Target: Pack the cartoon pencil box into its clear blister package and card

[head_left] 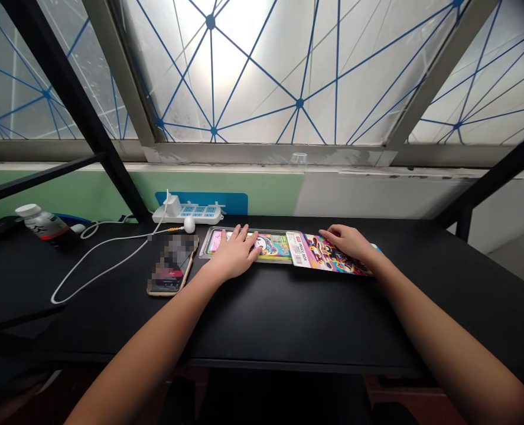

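Note:
A clear plastic tray [205, 249] lies on the black desk, with a colourful printed pencil box [273, 245] inside it. My left hand [234, 252] rests flat over the left part of the box, fingers spread. To the right, a bright cardboard sheet [317, 252] printed "PENCIL BOX" sits at a slight slant, its left end meeting or overlapping the tray's right end. My right hand [348, 241] is on the sheet's upper side, fingers bent together around its top edge; the thumb's grip is partly hidden.
A phone [171, 268] lies left of the tray. Behind it are a white power strip [199, 213] and a looping white cable [111, 241]. A bottle [44, 224] is at far left. Black metal bars [80, 106] slant up both sides. Patterned windows [262, 71] stand behind the desk [279, 319].

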Available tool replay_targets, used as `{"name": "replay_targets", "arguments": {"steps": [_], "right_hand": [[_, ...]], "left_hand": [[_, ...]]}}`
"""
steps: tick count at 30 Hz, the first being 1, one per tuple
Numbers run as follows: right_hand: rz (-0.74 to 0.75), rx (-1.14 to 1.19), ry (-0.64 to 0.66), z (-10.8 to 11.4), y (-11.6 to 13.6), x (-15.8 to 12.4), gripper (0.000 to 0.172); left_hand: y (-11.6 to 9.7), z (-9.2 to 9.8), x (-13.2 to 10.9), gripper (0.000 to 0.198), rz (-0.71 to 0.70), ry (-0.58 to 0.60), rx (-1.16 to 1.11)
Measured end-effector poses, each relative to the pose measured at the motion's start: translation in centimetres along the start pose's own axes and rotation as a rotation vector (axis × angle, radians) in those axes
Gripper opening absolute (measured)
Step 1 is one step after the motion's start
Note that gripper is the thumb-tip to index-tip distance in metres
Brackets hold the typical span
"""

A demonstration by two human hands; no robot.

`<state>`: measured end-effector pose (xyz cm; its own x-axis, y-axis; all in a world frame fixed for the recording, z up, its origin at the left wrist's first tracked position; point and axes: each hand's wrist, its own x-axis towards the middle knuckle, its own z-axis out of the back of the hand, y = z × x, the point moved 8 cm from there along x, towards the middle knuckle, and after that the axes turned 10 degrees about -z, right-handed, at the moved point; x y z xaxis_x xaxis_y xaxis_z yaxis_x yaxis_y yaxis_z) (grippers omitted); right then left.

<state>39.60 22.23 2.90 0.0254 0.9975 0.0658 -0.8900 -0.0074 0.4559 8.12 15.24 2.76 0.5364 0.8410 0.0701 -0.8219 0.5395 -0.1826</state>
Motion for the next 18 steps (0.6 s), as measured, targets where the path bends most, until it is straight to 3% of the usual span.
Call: {"name": "replay_targets", "arguments": {"steps": [3, 8, 11, 18], "right_hand": [[0.022, 0.036, -0.007, -0.8, 1.1, -0.6, 0.043], [0.086, 0.083, 0.15, -3.0, 3.0, -1.8, 0.045], [0.071, 0.082, 0.206, -2.9, 2.0, -1.7, 0.05], [0.004, 0.086, 0.189, -1.6, -0.5, -1.0, 0.051]], "left_hand": [[-0.4, 0.1, -0.2, 0.064, -0.019, 0.008, -0.002], [-0.9, 0.1, -0.4, 0.065, -0.044, 0.025, -0.015], [-0.8, 0.0, -0.4, 0.065, -0.045, 0.03, -0.024], [-0.7, 0.0, -0.4, 0.065, -0.049, 0.034, -0.027]]}}
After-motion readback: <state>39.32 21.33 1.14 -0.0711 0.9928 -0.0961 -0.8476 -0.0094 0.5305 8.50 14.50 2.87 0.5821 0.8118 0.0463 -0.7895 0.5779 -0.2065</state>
